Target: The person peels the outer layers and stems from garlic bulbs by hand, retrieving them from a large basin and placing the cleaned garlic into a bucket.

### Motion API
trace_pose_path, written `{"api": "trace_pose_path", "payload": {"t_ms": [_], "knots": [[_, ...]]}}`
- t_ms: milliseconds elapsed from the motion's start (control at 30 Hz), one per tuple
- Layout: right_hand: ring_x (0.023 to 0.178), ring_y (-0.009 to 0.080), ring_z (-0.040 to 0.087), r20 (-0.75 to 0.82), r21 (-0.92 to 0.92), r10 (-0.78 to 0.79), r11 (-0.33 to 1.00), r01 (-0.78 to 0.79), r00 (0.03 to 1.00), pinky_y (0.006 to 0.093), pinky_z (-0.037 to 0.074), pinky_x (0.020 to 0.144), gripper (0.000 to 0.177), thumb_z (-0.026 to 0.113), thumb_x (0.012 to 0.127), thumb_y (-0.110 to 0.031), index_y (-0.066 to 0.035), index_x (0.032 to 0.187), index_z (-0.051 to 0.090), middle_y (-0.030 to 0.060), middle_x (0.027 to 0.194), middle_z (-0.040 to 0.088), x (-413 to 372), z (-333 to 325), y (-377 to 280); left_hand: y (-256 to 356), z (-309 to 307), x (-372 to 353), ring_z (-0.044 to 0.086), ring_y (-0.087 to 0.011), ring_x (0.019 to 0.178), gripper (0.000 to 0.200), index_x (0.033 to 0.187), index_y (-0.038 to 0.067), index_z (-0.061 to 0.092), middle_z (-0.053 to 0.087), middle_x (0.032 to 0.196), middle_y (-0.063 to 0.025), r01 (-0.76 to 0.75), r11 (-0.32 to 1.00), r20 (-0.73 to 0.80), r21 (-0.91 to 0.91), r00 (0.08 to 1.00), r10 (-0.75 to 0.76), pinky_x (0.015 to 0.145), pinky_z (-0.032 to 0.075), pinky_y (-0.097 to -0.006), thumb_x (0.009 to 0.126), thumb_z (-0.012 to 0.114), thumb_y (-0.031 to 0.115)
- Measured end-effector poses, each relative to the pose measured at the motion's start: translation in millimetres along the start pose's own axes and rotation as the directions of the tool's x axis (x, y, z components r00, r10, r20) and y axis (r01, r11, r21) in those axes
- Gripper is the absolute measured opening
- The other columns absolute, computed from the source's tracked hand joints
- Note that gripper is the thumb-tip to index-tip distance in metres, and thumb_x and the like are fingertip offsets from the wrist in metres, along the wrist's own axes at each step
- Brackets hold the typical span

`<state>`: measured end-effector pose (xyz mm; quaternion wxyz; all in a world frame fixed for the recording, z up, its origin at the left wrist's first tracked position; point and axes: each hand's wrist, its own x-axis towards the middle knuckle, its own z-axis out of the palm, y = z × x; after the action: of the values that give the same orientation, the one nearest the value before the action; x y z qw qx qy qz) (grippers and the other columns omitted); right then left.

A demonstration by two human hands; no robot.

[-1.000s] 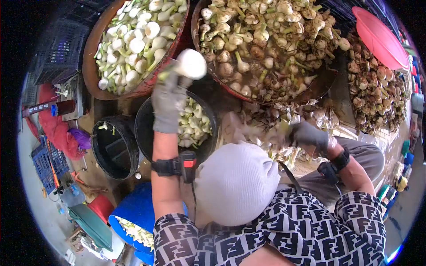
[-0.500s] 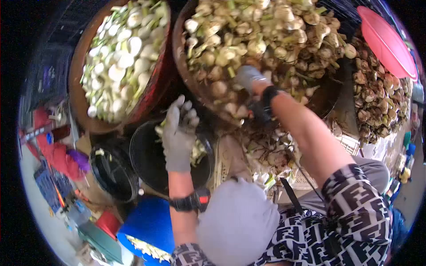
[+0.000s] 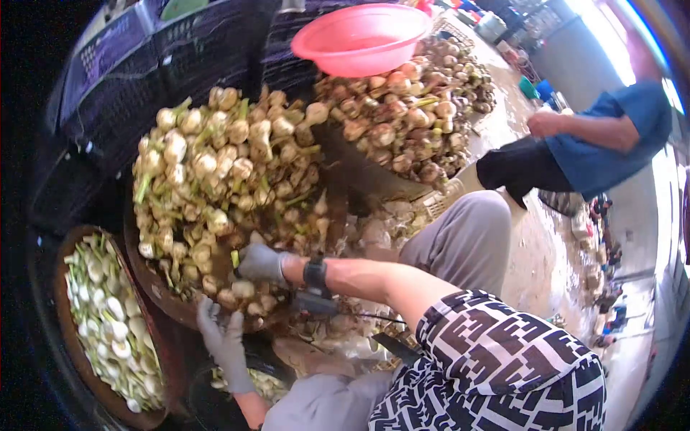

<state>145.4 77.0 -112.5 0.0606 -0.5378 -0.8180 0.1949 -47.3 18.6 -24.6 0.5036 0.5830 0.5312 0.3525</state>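
Observation:
My right hand (image 3: 264, 263), in a grey glove, reaches into the near part of a heap of garlic bulbs (image 3: 215, 169) in a wide round tub (image 3: 159, 293). Its fingers are curled, and a short cut green stem (image 3: 235, 258) shows at their tips; what they grip is hidden. My left hand (image 3: 223, 341), also gloved, is raised at the tub's near rim. Its fingers are apart, with nothing visible in them. Below it is a dark bucket (image 3: 205, 391) holding some pale trimmed garlic (image 3: 266, 384).
Another tub (image 3: 77, 337) of whiter, peeled-looking bulbs stands at left. A pink basin (image 3: 359, 39) rests by a second pile of untrimmed garlic (image 3: 402, 118). Dark crates (image 3: 115, 93) line the back. A person in a blue shirt (image 3: 611, 136) is at right.
The view has swung right, bringing the other person into sight. My right hand stays at the heap in the tub; my left hand has come nearer to the tub's rim.

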Motion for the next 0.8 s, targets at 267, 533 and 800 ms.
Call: {"api": "trace_pose_path", "payload": {"t_ms": [267, 533, 800], "knots": [[0.063, 0.0252, 0.061, 0.246, 0.872, 0.530, 0.244, -0.424, 0.811, 0.0350, 0.046, 0.057, 0.020, 0.058, 0.071, -0.017, 0.001, 0.076, 0.064, 0.0165, 0.069, 0.063, -53, -66, -67, -8, 33, -13, 0.043, -0.0302, 0.116, 0.062, 0.122, 0.001, 0.044, 0.045, 0.124, -0.0166, -0.175, 0.960, 0.105, 0.219, 0.982, 0.155, 0.096, 0.034, -0.0366, 0.069, 0.073, 0.018], [0.061, 0.0199, 0.059, 0.373, 0.904, 0.445, 0.024, -0.428, 0.814, 0.0349, 0.045, 0.055, 0.027, 0.063, 0.070, -0.020, 0.006, 0.075, 0.062, 0.0097, 0.070, 0.063, -55, -20, -50, 3, 32, -25, 0.049, -0.0260, 0.106, 0.056, 0.116, 0.002, 0.049, 0.050, 0.113, -0.0133, -0.255, 0.939, 0.147, 0.229, 0.963, 0.226, 0.092, 0.038, -0.0349, 0.066, 0.073, 0.013], [0.064, 0.0201, 0.057, 0.333, 0.905, 0.473, 0.083, -0.417, 0.816, 0.0375, 0.041, 0.054, 0.032, 0.062, 0.073, -0.024, 0.007, 0.079, 0.058, 0.0097, 0.074, 0.062, -91, -94, -72, 26, 33, -24, 0.050, -0.0215, 0.102, 0.055, 0.114, 0.001, 0.050, 0.051, 0.109, -0.0096, -0.070, 0.996, 0.226, 0.046, 0.972, 0.058, 0.090, 0.039, -0.0300, 0.065, 0.072, 0.010]]}}
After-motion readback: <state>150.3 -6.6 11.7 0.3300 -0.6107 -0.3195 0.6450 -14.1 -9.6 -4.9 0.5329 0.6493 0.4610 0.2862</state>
